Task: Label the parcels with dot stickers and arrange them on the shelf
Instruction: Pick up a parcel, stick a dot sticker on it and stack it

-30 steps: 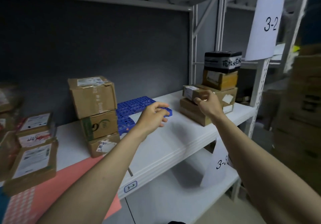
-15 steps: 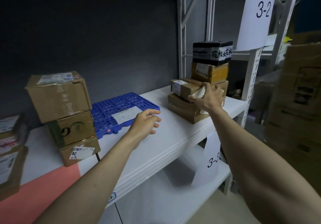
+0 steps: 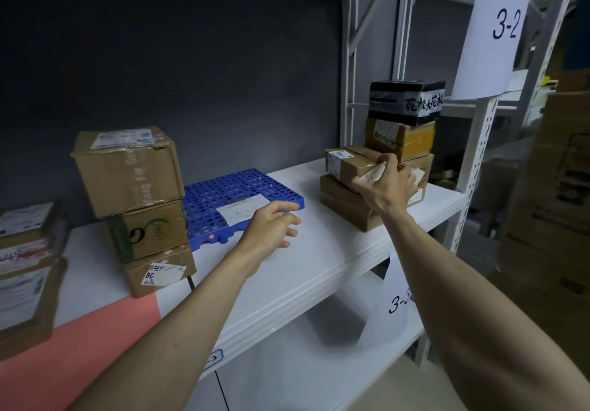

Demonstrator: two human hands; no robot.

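my right hand [image 3: 388,188] pinches a small white sticker sheet [image 3: 373,174] against a flat brown parcel [image 3: 349,165]; my left hand [image 3: 271,230] hovers, fingers loose, holding nothing.
that parcel sits in a right-hand stack of five on the white shelf [image 3: 319,260], topped by a black box [image 3: 405,101] with chinese writing. i count three cartons stacked left [image 3: 134,206], one marked "g", and one blue perforated tray [image 3: 236,200]. two signs read "3-2" [image 3: 506,24] and "3-3" [image 3: 397,302].
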